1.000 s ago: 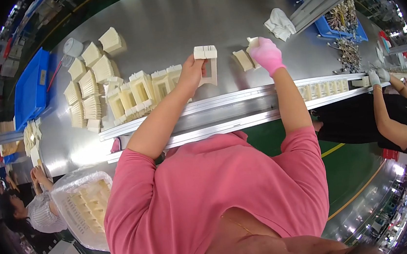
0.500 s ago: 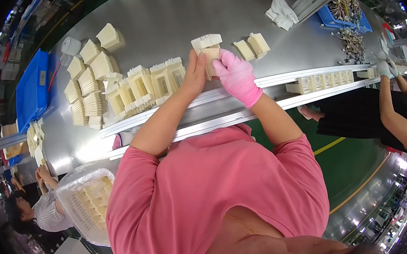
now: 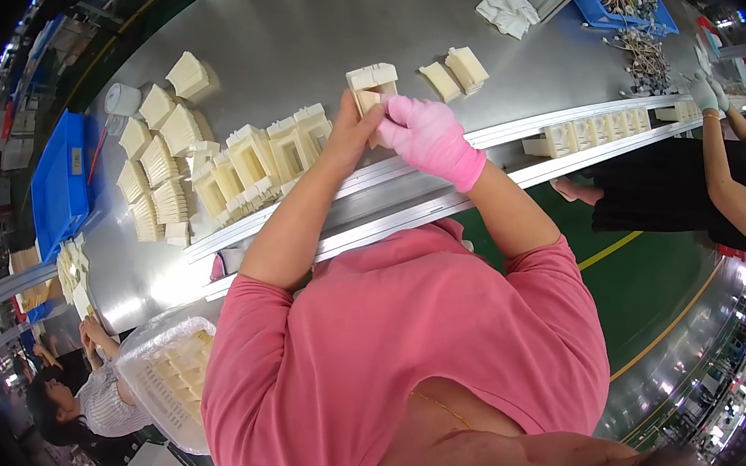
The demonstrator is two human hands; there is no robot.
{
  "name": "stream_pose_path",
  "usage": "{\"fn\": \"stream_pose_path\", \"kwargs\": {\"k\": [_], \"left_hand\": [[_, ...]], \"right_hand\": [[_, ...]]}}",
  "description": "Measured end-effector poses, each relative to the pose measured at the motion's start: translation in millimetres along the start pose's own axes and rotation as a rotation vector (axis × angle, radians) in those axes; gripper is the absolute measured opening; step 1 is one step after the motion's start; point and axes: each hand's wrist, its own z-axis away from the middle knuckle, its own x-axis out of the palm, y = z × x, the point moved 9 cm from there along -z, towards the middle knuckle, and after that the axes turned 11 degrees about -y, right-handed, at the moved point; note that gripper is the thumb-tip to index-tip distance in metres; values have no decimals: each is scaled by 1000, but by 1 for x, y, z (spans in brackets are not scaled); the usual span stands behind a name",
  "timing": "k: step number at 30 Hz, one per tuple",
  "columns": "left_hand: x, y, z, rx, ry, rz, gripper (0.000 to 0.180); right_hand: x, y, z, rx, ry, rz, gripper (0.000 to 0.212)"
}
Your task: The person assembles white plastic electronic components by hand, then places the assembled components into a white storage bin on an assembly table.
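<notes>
Left hand point(image 3: 348, 135) and pink-gloved right hand point(image 3: 424, 134) both closed around one cream plastic part point(image 3: 371, 86), above steel table point(image 3: 300, 33)

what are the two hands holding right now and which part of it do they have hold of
Both hold one cream plastic part. The bare left hand grips its lower left side; the pink-gloved right hand pinches its lower right side. Its wide top stays free.

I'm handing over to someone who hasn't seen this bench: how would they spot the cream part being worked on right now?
Start at the grey metal table and find the row of cream plastic frames along its near edge. Just right of that row, the cream part is the only one lifted off the surface, pinched between the bare left hand and the pink-gloved right hand.
</notes>
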Motion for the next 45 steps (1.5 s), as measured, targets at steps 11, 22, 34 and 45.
{"fn": "stream_pose_path", "kwargs": {"k": [11,22,34,45], "left_hand": [[19,-2,7,-144,-98,354,38],[-31,26,-16,-6,-237,-1005,40],[-83,18,-37,-249,-159,-1168,25],[-27,25,-5,27,159,134,26]], "right_hand": [[-27,42,5,63,128,-772,49],[-43,62,58,463,-385,-158,59],[-92,128,37,525,11,531,42],[-16,200,-41,714,-280,634,28]]}}
